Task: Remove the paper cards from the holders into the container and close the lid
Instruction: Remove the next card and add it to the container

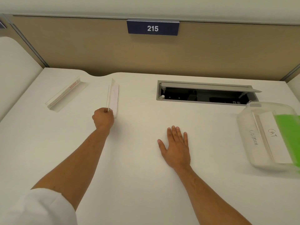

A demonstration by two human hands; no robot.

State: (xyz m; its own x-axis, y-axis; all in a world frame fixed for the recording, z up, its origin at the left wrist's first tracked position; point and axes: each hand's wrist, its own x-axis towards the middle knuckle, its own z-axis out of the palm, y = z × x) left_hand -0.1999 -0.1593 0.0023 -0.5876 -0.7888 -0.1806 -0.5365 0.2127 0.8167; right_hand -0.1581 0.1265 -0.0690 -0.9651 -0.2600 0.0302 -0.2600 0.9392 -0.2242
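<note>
My left hand is closed on the near end of a clear holder with a white paper card standing in it, left of the desk's middle. A second clear holder lies further left, empty as far as I can tell. My right hand rests flat on the desk with fingers spread, holding nothing. At the right edge sits a clear plastic container holding two white cards marked "CAT" and "OSTRICH". Its green lid lies partly over its right side, cut off by the frame.
A cable hatch with its grey flap raised opens in the white desk behind my right hand. A tan partition with a blue "215" sign closes off the back. A white sleeve covers my left upper arm.
</note>
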